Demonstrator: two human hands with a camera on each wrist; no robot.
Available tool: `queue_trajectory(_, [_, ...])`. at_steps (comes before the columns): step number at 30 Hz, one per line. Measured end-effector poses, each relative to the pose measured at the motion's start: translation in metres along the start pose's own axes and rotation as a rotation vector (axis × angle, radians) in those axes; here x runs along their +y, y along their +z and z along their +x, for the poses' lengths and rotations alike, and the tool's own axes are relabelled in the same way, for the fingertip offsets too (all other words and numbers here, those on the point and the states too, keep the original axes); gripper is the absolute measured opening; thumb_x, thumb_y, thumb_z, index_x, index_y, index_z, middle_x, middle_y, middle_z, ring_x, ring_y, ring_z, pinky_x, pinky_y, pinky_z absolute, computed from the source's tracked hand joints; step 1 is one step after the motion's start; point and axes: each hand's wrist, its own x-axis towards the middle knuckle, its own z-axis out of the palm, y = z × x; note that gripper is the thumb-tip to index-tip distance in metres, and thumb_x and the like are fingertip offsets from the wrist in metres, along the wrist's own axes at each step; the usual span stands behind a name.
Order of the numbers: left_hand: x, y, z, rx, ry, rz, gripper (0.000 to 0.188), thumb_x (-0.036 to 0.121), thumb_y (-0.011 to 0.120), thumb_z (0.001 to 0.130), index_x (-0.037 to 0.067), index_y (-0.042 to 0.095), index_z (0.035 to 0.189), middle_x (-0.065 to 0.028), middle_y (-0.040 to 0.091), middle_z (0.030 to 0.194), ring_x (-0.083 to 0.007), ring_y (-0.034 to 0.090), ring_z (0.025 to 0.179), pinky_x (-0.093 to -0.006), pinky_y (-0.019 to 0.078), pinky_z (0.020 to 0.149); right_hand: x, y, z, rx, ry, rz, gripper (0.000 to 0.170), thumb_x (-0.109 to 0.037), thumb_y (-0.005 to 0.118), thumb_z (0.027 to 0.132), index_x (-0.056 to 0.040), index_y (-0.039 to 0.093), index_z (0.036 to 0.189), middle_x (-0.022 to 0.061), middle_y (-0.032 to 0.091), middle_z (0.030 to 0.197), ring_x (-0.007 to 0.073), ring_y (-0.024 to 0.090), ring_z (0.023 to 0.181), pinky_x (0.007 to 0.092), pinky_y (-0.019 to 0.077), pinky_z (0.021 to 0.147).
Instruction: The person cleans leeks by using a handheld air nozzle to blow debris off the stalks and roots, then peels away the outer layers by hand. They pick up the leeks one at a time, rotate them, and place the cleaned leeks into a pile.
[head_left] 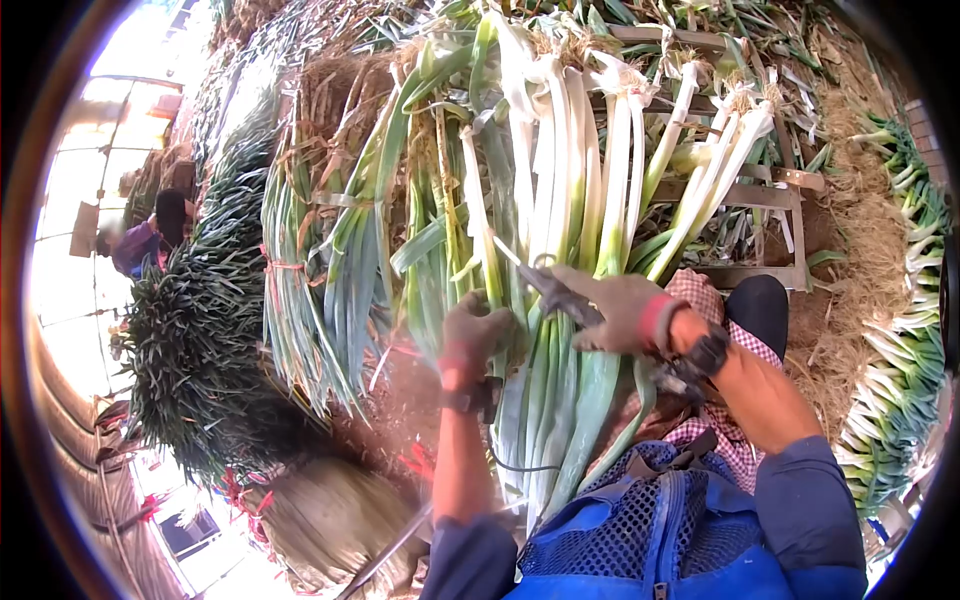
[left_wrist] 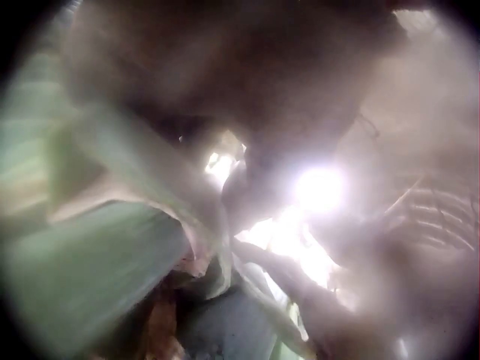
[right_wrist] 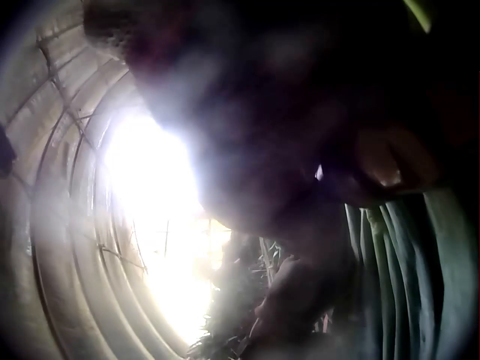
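Long leeks (head_left: pixel 560 170) lie side by side, white stems and roots away from me and green leaves toward my lap. My gloved left hand (head_left: pixel 475 335) has its fingers curled at the left edge of the bunch, gripping a leek (head_left: pixel 478 205) where its leaves begin. In the left wrist view, a torn leaf (left_wrist: pixel 142 161) hangs close under the dark, blurred glove. Over the middle of the bunch, my gloved right hand (head_left: pixel 625 310) grips a dark-handled tool (head_left: pixel 560 295) with a thin metal tip pointing up and left. The right wrist view is mostly dark.
A tied bundle of leeks (head_left: pixel 335 240) stands left of the bunch, with a large leafy pile (head_left: pixel 205 350) beyond it. A metal frame (head_left: pixel 795 230) lies under the stems at right. More leeks (head_left: pixel 890 400) line the far right. Another person (head_left: pixel 140 245) is at far left.
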Motion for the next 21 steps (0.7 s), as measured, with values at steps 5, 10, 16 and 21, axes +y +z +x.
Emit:
queue_trajectory(5, [-0.01, 0.003, -0.021, -0.058, 0.027, 0.078, 0.032, 0.003, 0.076, 0.089, -0.005, 0.072, 0.12, -0.0057, 0.076, 0.094, -0.0115, 0.069, 0.073, -0.0277, 0.0573, 0.064, 0.003, -0.011, 0.0, 0.12, 0.146, 0.087, 0.109, -0.041, 0.082, 0.088, -0.0187, 0.018, 0.173, 0.0244, 0.076, 0.107, 0.0388, 0.076, 0.1, 0.046, 0.0575, 0.094])
queue_trajectory(10, [-0.031, -0.001, -0.018, -0.011, 0.071, 0.207, 0.035, 0.004, 0.077, 0.089, -0.005, 0.072, 0.123, -0.0066, 0.077, 0.1, -0.0111, 0.07, 0.081, -0.0275, 0.0595, 0.073, -0.015, -0.045, 0.051, 0.18, 0.137, 0.038, 0.103, -0.039, 0.08, 0.089, -0.0158, 0.023, 0.171, 0.0238, 0.076, 0.112, 0.0403, 0.075, 0.103, 0.0457, 0.0567, 0.097])
queue_trajectory(16, [-0.028, 0.003, -0.022, -0.02, 0.066, 0.13, 0.033, 0.002, 0.074, 0.09, -0.005, 0.072, 0.122, -0.0053, 0.076, 0.097, -0.0104, 0.068, 0.075, -0.0276, 0.058, 0.066, -0.013, -0.048, 0.089, 0.204, 0.136, 0.023, 0.096, -0.039, 0.077, 0.089, -0.0146, 0.031, 0.169, 0.0244, 0.075, 0.123, 0.0417, 0.072, 0.116, 0.0474, 0.0532, 0.103])
queue_trajectory(21, [-0.004, 0.012, -0.039, -0.013, -0.013, 0.052, 0.01, 0.01, 0.072, 0.092, 0.001, 0.07, 0.091, -0.0039, 0.069, 0.071, -0.012, 0.063, 0.057, -0.0305, 0.052, 0.052, -0.009, -0.042, 0.087, 0.143, 0.191, 0.01, 0.099, -0.04, 0.079, 0.087, -0.0146, 0.031, 0.169, 0.0242, 0.074, 0.127, 0.0412, 0.071, 0.118, 0.0461, 0.0528, 0.105])
